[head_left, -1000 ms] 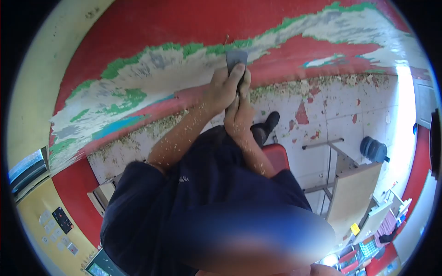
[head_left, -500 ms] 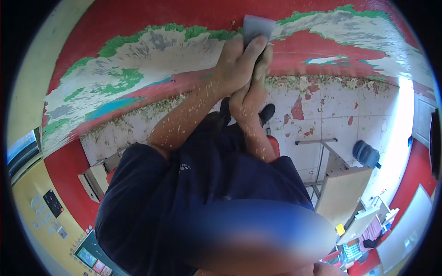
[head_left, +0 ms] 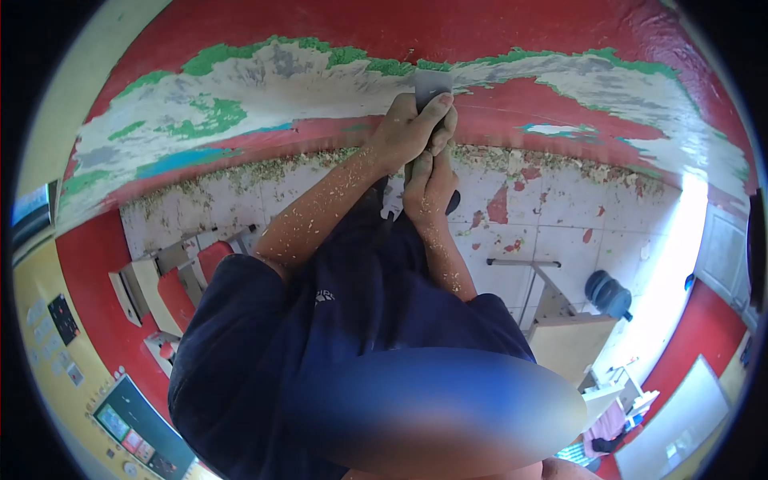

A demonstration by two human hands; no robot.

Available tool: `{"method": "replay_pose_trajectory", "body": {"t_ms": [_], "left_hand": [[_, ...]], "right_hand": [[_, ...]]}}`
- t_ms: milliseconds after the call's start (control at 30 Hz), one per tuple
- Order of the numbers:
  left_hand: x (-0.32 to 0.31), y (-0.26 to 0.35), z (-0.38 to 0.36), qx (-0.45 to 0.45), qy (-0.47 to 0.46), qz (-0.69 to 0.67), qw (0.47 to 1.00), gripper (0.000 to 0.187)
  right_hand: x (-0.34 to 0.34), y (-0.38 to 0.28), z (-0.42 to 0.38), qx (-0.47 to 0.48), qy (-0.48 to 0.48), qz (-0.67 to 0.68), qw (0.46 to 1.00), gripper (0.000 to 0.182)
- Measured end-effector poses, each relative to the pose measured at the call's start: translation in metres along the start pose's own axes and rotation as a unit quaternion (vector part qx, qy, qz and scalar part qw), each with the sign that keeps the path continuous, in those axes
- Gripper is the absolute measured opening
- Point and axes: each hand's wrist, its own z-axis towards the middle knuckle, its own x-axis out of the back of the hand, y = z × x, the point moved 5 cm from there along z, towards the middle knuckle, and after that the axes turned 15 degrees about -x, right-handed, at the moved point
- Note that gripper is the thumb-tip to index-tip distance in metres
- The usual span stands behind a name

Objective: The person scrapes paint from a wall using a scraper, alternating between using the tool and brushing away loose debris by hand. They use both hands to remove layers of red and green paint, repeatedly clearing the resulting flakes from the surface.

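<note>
- The red wall (head_left: 512,36) has a long patch of bare white (head_left: 304,92), edged with green paint.
- Below it, the pale tiled floor (head_left: 560,208) is strewn with red and pale flakes.
- The left hand (head_left: 404,136) clamps the scraper, thumb pressed near its blade, fingers curled together.
- The right hand (head_left: 430,190) closes lower down, seemingly around the handle, though that part is mostly hidden.
- The scraper (head_left: 433,82) projects beyond the left fingertips, blade over the patch's upper edge.
</note>
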Motion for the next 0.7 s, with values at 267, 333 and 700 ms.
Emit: {"method": "replay_pose_trajectory", "body": {"t_ms": [267,333,700], "left_hand": [[-0.009,-0.007,-0.004,-0.023,0.051,-0.051,0.997,0.045],[-0.008,-0.011,0.001,-0.064,0.036,-0.049,0.996,0.045],[-0.003,-0.012,-0.006,-0.074,0.032,-0.047,0.996,0.046]], "right_hand": [[0.018,-0.007,0.000,0.047,-0.005,-0.050,0.998,0.027],[0.018,-0.001,0.006,0.042,-0.017,-0.068,0.997,0.028],[0.011,0.017,0.014,0.075,-0.008,-0.046,0.996,0.030]]}}
